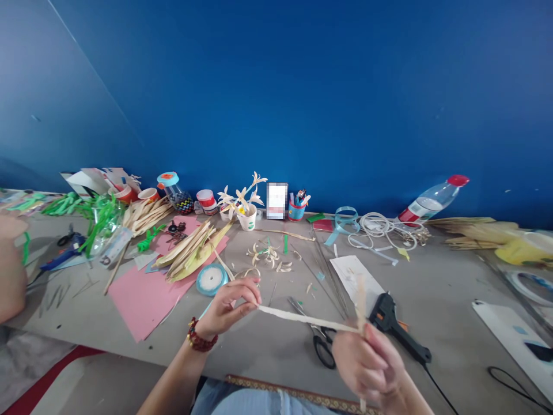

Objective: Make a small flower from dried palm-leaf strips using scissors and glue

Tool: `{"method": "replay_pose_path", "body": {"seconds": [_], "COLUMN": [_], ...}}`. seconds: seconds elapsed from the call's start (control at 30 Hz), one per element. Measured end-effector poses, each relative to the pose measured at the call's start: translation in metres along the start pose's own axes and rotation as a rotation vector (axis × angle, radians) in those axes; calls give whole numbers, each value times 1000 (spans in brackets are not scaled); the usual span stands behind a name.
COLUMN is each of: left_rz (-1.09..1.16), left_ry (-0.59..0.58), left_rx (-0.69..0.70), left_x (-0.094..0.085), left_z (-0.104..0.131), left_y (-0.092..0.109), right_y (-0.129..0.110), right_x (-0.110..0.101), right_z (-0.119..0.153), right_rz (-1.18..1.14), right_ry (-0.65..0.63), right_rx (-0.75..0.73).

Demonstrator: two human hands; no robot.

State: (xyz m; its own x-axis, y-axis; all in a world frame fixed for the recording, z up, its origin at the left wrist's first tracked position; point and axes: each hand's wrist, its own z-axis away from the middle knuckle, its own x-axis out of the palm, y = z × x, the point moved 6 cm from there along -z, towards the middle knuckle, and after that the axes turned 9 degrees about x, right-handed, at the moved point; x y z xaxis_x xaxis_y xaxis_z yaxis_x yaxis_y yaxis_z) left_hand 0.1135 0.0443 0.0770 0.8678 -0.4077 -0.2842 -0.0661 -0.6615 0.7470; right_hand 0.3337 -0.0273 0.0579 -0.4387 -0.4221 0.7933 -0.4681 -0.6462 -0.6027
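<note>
A narrow cream strip [302,318] is stretched between my two hands above the grey table. At its left end my left hand [231,305] pinches it between thumb and fingers; a red bead bracelet is on that wrist. My right hand [367,360] is closed around the other end, and a part of the strip stands up above the fist, blurred by motion. Beneath the strip and beside my right hand lie scissors [323,349] with black handles. A black glue gun [400,328] rests just right of my right hand. Small curled cream pieces [270,256] lie farther back.
Pink paper [140,297], a ribbon roll [211,279] and dried husks [190,251] lie left. A cup with cream flowers [247,220], a phone-like screen [277,202] and a tilted bottle [434,199] stand by the blue wall. Another person's arm [11,271] is at the left edge.
</note>
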Motion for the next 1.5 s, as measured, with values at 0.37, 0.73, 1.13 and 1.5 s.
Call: {"method": "replay_pose_path", "body": {"seconds": [0.37, 0.73, 1.13, 1.5], "left_rz": [318, 118, 249, 432], "left_ry": [420, 420, 219, 252], "left_rx": [-244, -246, -329, -397], "left_x": [26, 57, 65, 74], "left_z": [6, -2, 0, 1], "left_y": [-9, 13, 13, 3], "right_y": [-40, -27, -26, -17], "right_x": [-79, 10, 3, -3], "right_z": [54, -10, -32, -41], "right_rz": [1473, 914, 572, 445], "right_ry": [1289, 807, 805, 776], "right_rx": [-243, -335, -406, -331]}}
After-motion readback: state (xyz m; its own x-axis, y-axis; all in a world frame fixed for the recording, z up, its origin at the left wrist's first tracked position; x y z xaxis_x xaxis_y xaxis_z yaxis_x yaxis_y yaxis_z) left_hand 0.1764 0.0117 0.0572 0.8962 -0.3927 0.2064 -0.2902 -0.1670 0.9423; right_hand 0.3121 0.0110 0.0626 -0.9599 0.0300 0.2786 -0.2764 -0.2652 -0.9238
